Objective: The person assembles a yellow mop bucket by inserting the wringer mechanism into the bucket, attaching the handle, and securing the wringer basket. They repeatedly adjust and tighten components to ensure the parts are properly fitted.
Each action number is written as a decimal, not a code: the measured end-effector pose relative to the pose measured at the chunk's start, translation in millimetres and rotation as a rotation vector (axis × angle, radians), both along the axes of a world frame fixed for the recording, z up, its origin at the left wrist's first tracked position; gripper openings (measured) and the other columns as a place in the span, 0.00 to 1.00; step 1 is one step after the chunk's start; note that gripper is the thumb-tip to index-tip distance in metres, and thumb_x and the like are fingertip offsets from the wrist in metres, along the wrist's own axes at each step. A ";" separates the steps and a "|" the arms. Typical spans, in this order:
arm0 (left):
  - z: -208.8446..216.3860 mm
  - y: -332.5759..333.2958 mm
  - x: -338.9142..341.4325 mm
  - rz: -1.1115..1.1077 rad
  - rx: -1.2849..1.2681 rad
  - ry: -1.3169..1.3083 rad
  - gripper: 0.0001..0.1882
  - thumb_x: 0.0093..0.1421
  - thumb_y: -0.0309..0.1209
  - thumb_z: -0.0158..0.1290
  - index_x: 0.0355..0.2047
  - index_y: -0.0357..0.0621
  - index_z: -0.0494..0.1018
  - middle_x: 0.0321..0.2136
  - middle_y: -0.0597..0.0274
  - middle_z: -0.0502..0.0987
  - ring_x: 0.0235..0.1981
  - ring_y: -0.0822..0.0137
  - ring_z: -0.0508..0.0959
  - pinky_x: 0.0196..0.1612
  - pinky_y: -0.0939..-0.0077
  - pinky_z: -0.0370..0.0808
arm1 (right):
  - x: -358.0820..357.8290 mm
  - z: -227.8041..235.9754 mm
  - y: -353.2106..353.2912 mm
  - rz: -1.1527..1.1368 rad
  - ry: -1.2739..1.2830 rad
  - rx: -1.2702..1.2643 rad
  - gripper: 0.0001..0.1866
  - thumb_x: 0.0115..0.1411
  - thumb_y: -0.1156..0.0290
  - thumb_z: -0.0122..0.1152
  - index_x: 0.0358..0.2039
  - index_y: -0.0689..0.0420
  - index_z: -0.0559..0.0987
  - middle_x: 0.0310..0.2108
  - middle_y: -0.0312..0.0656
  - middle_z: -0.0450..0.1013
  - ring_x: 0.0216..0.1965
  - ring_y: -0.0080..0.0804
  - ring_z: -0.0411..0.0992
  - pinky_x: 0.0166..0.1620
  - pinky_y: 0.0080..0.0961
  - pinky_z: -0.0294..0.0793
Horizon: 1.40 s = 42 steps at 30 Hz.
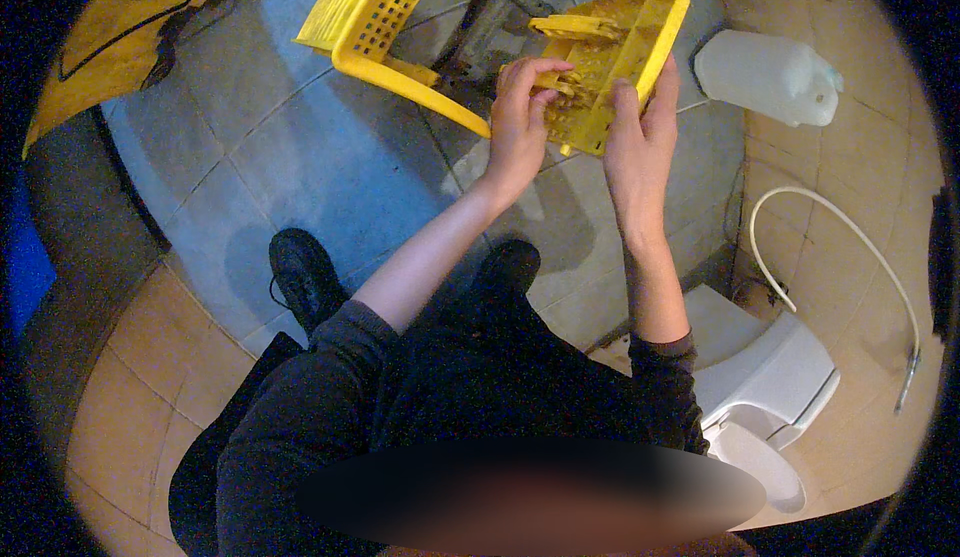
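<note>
Up ahead, both hands work on a yellow plastic mop-wringer plate (632,49), tilted, with ribs and dirty residue on its inner side. My right hand (642,147) grips its right edge, thumb on the inner face and fingers behind. My left hand (517,135) is closed at the plate's left side, fingertips pinched around a small yellow projecting part of it. To the left, touching or just beside my left hand, is the yellow wringer frame (385,79) with a perforated side. Dark metal linkage (482,32) shows inside the frame.
A white plastic jug (765,75) lies at the right by the tiled wall. A white toilet (770,377) stands at my lower right, with a pale hose (850,215) above it. Yellow sheet-like material (125,27) is at the far left. My dark shoes (305,275) are on the tiled floor.
</note>
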<state>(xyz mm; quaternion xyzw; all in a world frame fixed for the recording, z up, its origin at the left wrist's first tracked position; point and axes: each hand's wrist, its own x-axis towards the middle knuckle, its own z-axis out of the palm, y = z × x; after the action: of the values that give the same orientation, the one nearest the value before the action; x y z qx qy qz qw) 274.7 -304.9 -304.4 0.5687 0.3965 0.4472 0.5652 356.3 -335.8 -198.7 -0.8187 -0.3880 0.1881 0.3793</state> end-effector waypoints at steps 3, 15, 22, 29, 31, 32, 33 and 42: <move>3.1 3.8 -1.1 -0.008 -0.037 -0.028 0.18 0.53 0.12 0.47 0.43 0.42 0.74 0.44 0.56 0.75 0.49 0.53 0.73 0.54 0.64 0.68 | -0.6 -1.0 4.3 -0.014 0.072 0.054 0.30 0.65 0.72 0.49 0.66 0.60 0.55 0.48 0.53 0.74 0.46 0.38 0.75 0.48 0.32 0.74; 8.5 1.6 -5.2 0.075 -0.024 -0.017 0.22 0.58 0.17 0.45 0.50 0.45 0.78 0.51 0.55 0.78 0.57 0.58 0.74 0.66 0.64 0.59 | -4.8 -2.3 10.5 0.003 0.102 0.083 0.31 0.65 0.71 0.49 0.67 0.61 0.54 0.46 0.52 0.74 0.43 0.37 0.75 0.47 0.31 0.73; -7.1 1.1 -0.1 0.051 0.168 0.109 0.24 0.50 0.12 0.48 0.46 0.43 0.80 0.44 0.53 0.80 0.52 0.53 0.76 0.60 0.62 0.68 | 4.5 3.3 12.3 0.054 0.026 0.039 0.32 0.63 0.78 0.47 0.68 0.61 0.54 0.51 0.51 0.72 0.49 0.32 0.73 0.50 0.26 0.72; -10.0 6.4 0.3 0.078 0.160 0.022 0.20 0.50 0.12 0.50 0.42 0.42 0.80 0.41 0.57 0.80 0.48 0.55 0.77 0.53 0.63 0.72 | 11.9 5.1 9.1 0.019 0.220 0.032 0.30 0.63 0.80 0.46 0.66 0.63 0.57 0.56 0.51 0.68 0.54 0.35 0.69 0.57 0.28 0.67; -9.8 6.0 0.9 0.065 0.099 -0.004 0.22 0.49 0.12 0.51 0.43 0.42 0.78 0.39 0.59 0.80 0.47 0.56 0.76 0.51 0.64 0.73 | 10.5 3.4 9.3 0.024 0.199 0.021 0.30 0.63 0.79 0.46 0.66 0.63 0.57 0.56 0.50 0.68 0.55 0.35 0.69 0.58 0.28 0.66; -10.9 5.7 0.7 0.032 0.055 -0.009 0.23 0.49 0.12 0.51 0.45 0.43 0.77 0.39 0.59 0.79 0.47 0.56 0.76 0.50 0.65 0.73 | 10.2 1.9 9.6 0.038 0.159 0.022 0.29 0.63 0.79 0.45 0.66 0.63 0.57 0.56 0.50 0.68 0.55 0.35 0.69 0.58 0.28 0.66; -12.4 6.2 0.7 0.012 0.033 -0.017 0.24 0.49 0.12 0.51 0.47 0.43 0.76 0.38 0.59 0.79 0.47 0.56 0.76 0.50 0.66 0.73 | 10.5 0.5 10.4 0.053 0.119 0.023 0.29 0.63 0.78 0.45 0.66 0.63 0.58 0.56 0.50 0.68 0.55 0.36 0.68 0.58 0.28 0.66; -33.5 13.8 -4.9 0.086 0.612 0.855 0.16 0.54 0.28 0.53 0.45 0.51 0.76 0.48 0.50 0.69 0.57 0.49 0.64 0.65 0.40 0.51 | 16.7 -4.7 11.1 0.062 0.176 -0.001 0.28 0.64 0.76 0.44 0.65 0.61 0.58 0.56 0.48 0.67 0.56 0.35 0.66 0.59 0.28 0.63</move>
<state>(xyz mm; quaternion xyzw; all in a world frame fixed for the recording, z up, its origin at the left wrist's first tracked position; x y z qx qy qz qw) 269.7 -291.1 -338.0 0.8225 0.4661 0.2932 0.1422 373.0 -324.8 -203.4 -0.7866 -0.3784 0.2712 0.4056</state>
